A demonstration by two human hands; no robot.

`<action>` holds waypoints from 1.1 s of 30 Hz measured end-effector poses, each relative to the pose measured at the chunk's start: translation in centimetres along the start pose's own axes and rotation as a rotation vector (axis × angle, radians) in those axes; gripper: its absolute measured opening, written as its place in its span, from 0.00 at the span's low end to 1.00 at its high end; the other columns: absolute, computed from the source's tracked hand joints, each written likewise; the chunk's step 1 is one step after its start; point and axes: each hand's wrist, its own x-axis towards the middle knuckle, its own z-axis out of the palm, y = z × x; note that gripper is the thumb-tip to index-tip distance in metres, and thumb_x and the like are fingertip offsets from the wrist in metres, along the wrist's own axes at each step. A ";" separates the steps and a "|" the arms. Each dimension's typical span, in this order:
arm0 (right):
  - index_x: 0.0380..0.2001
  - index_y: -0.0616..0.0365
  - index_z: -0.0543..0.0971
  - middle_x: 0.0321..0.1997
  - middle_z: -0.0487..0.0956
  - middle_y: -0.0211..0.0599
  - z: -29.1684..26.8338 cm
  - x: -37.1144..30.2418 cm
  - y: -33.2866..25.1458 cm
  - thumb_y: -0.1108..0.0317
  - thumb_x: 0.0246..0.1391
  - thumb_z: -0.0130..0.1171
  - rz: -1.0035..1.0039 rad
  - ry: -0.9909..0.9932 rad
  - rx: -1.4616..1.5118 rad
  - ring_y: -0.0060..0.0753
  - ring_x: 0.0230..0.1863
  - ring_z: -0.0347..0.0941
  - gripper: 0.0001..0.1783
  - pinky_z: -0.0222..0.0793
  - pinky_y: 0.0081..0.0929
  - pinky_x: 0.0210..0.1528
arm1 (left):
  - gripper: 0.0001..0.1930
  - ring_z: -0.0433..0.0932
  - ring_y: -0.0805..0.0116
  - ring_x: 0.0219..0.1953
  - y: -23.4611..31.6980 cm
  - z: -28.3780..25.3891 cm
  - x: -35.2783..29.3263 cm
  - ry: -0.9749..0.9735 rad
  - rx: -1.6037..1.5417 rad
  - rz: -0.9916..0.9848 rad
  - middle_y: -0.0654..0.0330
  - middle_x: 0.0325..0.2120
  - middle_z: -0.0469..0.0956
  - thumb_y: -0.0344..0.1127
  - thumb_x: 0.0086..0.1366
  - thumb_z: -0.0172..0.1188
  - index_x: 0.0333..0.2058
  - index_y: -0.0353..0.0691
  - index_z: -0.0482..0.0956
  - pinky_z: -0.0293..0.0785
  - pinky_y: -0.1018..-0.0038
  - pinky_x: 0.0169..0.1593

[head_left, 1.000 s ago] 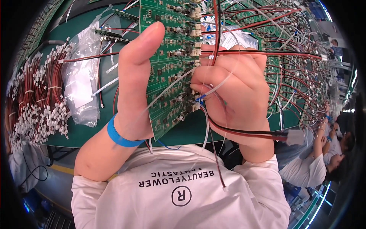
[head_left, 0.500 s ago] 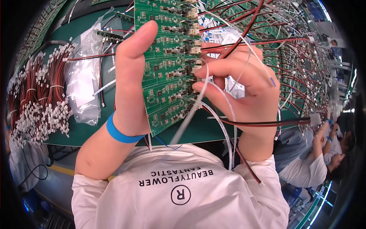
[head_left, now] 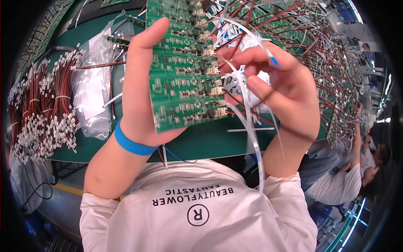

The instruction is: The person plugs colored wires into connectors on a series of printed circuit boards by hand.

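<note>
My left hand (head_left: 140,88) holds a green circuit board (head_left: 180,71) upright, thumb along its left edge, with a blue band on the wrist. The board carries rows of small white connectors on its right side. My right hand (head_left: 277,92) is at the board's right edge, its fingers pinching a thin white flat cable (head_left: 252,126) with a blue tip near the connectors. The cable's tail hangs down toward my chest. Red and dark wires trail from the board past my right hand.
A green mat (head_left: 201,140) covers the bench. Bundles of red wires with white plugs (head_left: 42,109) lie at the left beside a clear plastic bag (head_left: 92,88). More boards with red wires (head_left: 327,63) fill the right. Another person (head_left: 348,185) sits at the right.
My right hand has let the red and dark wires drop away and now pinches the white flat cable, raised higher beside the board. The board has shifted slightly lower.
</note>
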 end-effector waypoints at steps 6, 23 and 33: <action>0.34 0.69 0.76 0.32 0.78 0.42 1.1 0.3 0.0 0.75 0.45 0.59 0.086 0.081 0.086 0.34 0.38 0.75 0.11 0.69 0.31 0.45 | 0.31 0.73 0.49 0.45 0.1 -0.3 -0.1 -0.030 -0.153 -0.053 0.49 0.45 0.73 0.60 0.60 0.42 0.49 0.39 0.70 0.68 0.43 0.47; 0.19 0.59 0.81 0.20 0.64 0.31 3.0 0.4 -1.1 0.78 0.24 0.58 -0.289 0.064 -0.239 0.35 0.31 0.66 0.11 0.64 0.43 0.50 | 0.33 0.70 0.52 0.50 0.2 -1.4 -1.1 -0.174 0.029 0.156 0.48 0.50 0.69 0.55 0.57 0.47 0.54 0.36 0.64 0.67 0.60 0.54; 0.21 0.50 0.82 0.21 0.67 0.26 3.1 -0.2 -1.6 0.69 0.25 0.60 -0.532 0.061 -0.498 0.30 0.26 0.63 0.11 0.53 0.29 0.35 | 0.57 0.59 0.49 0.59 -0.2 0.6 -0.3 -0.330 0.198 0.354 0.44 0.60 0.52 0.55 0.37 0.64 0.62 0.33 0.46 0.65 0.60 0.58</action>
